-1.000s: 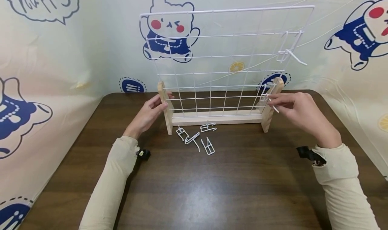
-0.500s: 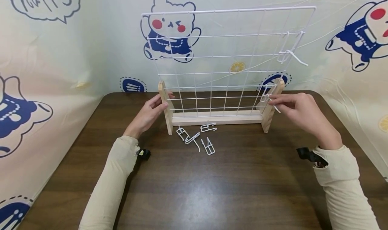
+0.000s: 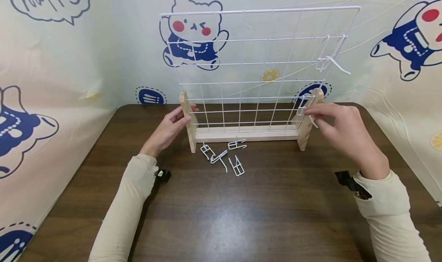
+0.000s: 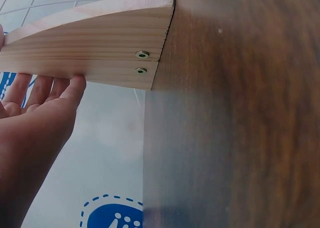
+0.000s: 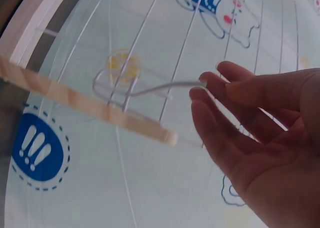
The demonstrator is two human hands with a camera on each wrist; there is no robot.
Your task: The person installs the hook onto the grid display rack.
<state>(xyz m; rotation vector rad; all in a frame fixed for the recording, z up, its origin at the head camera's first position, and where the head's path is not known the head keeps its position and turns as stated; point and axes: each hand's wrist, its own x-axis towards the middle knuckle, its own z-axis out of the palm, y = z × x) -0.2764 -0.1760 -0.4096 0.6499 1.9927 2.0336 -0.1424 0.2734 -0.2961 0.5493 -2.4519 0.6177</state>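
A white wire grid rack stands upright in a pale wooden base. My left hand grips the left wooden side piece, thumb at one edge and fingers at the other. At the lower right of the grid hangs a white wire hook, its prong pointing outward. My right hand is right at the prong's tip, thumb and fingers spread apart around it. Higher up, a second hook hangs on the grid's right side.
Several loose white hooks lie on the brown table in front of the base, left of the middle. Behind stands a wall covering with cartoon bears.
My right thumb and finger have parted from their pinch on the lower hook's prong. The left hand keeps its grip on the side piece, and the loose hooks stay put.
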